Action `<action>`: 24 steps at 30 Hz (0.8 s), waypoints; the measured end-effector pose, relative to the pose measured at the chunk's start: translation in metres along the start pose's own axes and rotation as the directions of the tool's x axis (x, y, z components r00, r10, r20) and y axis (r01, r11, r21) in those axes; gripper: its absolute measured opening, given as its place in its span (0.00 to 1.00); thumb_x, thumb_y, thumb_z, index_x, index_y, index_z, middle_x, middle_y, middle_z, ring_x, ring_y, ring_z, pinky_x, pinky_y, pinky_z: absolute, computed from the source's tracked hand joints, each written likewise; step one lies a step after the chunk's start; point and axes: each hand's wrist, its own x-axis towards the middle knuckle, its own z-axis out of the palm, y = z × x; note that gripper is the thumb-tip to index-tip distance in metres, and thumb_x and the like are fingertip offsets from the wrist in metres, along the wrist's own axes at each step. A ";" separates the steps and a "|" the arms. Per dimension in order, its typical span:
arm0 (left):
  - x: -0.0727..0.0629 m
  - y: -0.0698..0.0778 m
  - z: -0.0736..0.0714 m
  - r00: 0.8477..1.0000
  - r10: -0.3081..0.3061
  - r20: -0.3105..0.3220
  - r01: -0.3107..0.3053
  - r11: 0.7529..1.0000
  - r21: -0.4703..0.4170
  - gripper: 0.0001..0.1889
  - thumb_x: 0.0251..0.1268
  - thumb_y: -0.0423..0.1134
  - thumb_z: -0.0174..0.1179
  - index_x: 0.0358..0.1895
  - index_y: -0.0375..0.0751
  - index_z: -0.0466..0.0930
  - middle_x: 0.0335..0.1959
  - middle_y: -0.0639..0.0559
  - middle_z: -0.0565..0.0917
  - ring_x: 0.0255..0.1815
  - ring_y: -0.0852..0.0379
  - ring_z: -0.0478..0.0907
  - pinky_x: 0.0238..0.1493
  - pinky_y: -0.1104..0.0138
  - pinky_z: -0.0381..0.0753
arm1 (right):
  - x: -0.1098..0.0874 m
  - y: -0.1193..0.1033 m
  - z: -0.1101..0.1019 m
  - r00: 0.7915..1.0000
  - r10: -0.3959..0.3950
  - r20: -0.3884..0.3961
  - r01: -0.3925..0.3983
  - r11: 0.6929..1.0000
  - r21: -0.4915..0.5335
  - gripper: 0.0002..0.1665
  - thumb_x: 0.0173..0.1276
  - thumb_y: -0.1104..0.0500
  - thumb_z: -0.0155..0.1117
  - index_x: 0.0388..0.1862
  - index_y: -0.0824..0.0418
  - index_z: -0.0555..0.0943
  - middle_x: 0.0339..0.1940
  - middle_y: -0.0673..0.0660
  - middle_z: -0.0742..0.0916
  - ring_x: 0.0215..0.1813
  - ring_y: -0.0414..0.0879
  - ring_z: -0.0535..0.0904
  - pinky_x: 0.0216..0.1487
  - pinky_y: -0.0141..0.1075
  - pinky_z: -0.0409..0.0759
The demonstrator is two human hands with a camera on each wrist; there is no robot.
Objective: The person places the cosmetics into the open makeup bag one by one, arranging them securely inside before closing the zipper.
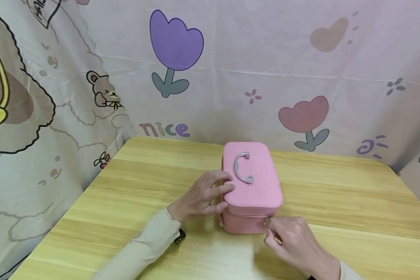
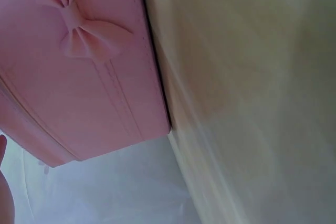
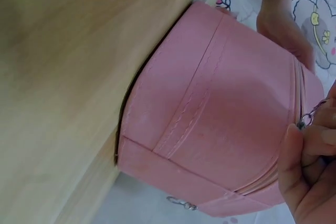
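A pink case with rounded corners stands on the table, its lid down and a silver handle on top. My left hand rests on the lid's left edge, fingers spread, fingertips on the top. At the near right corner my right hand pinches a metal zipper pull between thumb and curled forefinger. The zipper runs round the side below the lid. A pink bow decorates the side facing the left wrist. In the right wrist view, another metal pull hangs on a different side.
The wooden table extends on both sides of the case. Behind and to the left hangs a printed cloth with tulips and bears. A small black piece shows at the left cuff.
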 end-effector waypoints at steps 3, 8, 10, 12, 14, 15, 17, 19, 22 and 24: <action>-0.002 0.000 0.000 1.000 -0.008 0.000 0.008 1.000 0.008 0.19 0.75 0.51 0.38 0.56 0.44 0.68 0.53 0.42 0.71 0.53 0.47 0.70 0.55 0.59 0.72 | 0.000 -0.001 0.003 1.000 -0.005 0.004 0.005 1.000 0.000 0.10 0.50 0.65 0.45 0.15 0.52 0.63 0.14 0.38 0.62 0.21 0.25 0.53 0.20 0.15 0.49; -0.001 0.006 0.003 1.000 -0.020 0.016 0.019 0.999 0.034 0.18 0.77 0.52 0.33 0.55 0.46 0.67 0.54 0.43 0.69 0.53 0.47 0.67 0.52 0.58 0.70 | -0.002 -0.003 0.005 1.000 0.010 0.003 -0.010 1.000 -0.002 0.10 0.49 0.66 0.46 0.16 0.51 0.63 0.13 0.38 0.62 0.20 0.25 0.53 0.20 0.16 0.49; 0.001 0.009 0.005 1.000 -0.025 0.017 0.024 0.999 0.047 0.19 0.77 0.52 0.32 0.55 0.47 0.67 0.54 0.43 0.68 0.53 0.48 0.66 0.53 0.58 0.69 | -0.003 -0.004 0.005 0.999 0.028 0.017 -0.028 1.000 0.003 0.10 0.48 0.66 0.48 0.16 0.51 0.63 0.13 0.38 0.62 0.20 0.25 0.53 0.20 0.16 0.50; 0.002 0.013 0.006 0.999 -0.035 0.016 0.034 0.998 0.056 0.19 0.77 0.52 0.32 0.55 0.47 0.66 0.54 0.43 0.68 0.53 0.48 0.66 0.54 0.57 0.68 | -0.004 -0.004 0.005 0.999 0.041 0.032 -0.042 0.999 0.015 0.10 0.48 0.66 0.49 0.17 0.51 0.64 0.13 0.38 0.63 0.20 0.25 0.54 0.20 0.16 0.50; 0.003 0.016 0.006 0.999 -0.049 0.017 0.048 0.997 0.062 0.19 0.77 0.52 0.32 0.56 0.47 0.66 0.54 0.43 0.68 0.54 0.48 0.65 0.55 0.56 0.67 | -0.005 -0.004 0.007 0.999 0.038 0.031 -0.039 0.999 0.021 0.10 0.49 0.66 0.49 0.17 0.51 0.64 0.13 0.38 0.63 0.20 0.25 0.54 0.20 0.16 0.50; 0.004 0.017 0.006 0.998 -0.058 0.019 0.056 0.997 0.061 0.19 0.77 0.52 0.32 0.56 0.47 0.66 0.54 0.44 0.68 0.54 0.47 0.65 0.55 0.56 0.67 | -0.005 -0.005 0.008 0.999 0.034 0.028 -0.034 0.999 0.021 0.10 0.50 0.65 0.48 0.17 0.51 0.64 0.13 0.37 0.63 0.20 0.25 0.54 0.20 0.16 0.50; 0.004 0.019 0.004 0.996 -0.077 0.033 0.076 0.996 0.055 0.19 0.77 0.53 0.32 0.56 0.47 0.65 0.55 0.44 0.68 0.55 0.47 0.65 0.56 0.56 0.66 | -0.004 -0.005 0.010 1.000 0.015 0.017 -0.016 1.000 0.026 0.10 0.51 0.65 0.48 0.17 0.51 0.64 0.14 0.37 0.63 0.21 0.24 0.54 0.20 0.16 0.50; 0.005 0.020 0.003 0.994 -0.096 0.052 0.093 0.995 0.046 0.20 0.78 0.54 0.31 0.56 0.47 0.65 0.55 0.44 0.68 0.56 0.48 0.65 0.57 0.55 0.66 | -0.004 -0.005 0.013 1.000 0.000 0.009 -0.001 1.000 0.025 0.10 0.53 0.64 0.47 0.17 0.51 0.64 0.14 0.37 0.63 0.21 0.25 0.54 0.20 0.16 0.50; 0.004 0.021 0.001 0.991 -0.112 0.076 0.110 0.993 0.036 0.20 0.78 0.54 0.31 0.57 0.47 0.66 0.56 0.45 0.68 0.56 0.48 0.65 0.57 0.56 0.65 | -0.004 -0.006 0.015 1.000 -0.010 0.022 0.009 0.999 0.043 0.10 0.54 0.64 0.48 0.18 0.51 0.65 0.14 0.37 0.64 0.20 0.25 0.55 0.20 0.16 0.51; 0.004 0.022 0.000 0.989 -0.122 0.088 0.120 0.992 0.030 0.21 0.78 0.55 0.31 0.57 0.48 0.66 0.56 0.45 0.68 0.57 0.48 0.64 0.57 0.56 0.65 | -0.004 -0.007 0.017 0.999 -0.019 0.034 0.017 0.999 0.051 0.10 0.56 0.64 0.48 0.19 0.52 0.66 0.15 0.38 0.64 0.20 0.25 0.56 0.20 0.16 0.52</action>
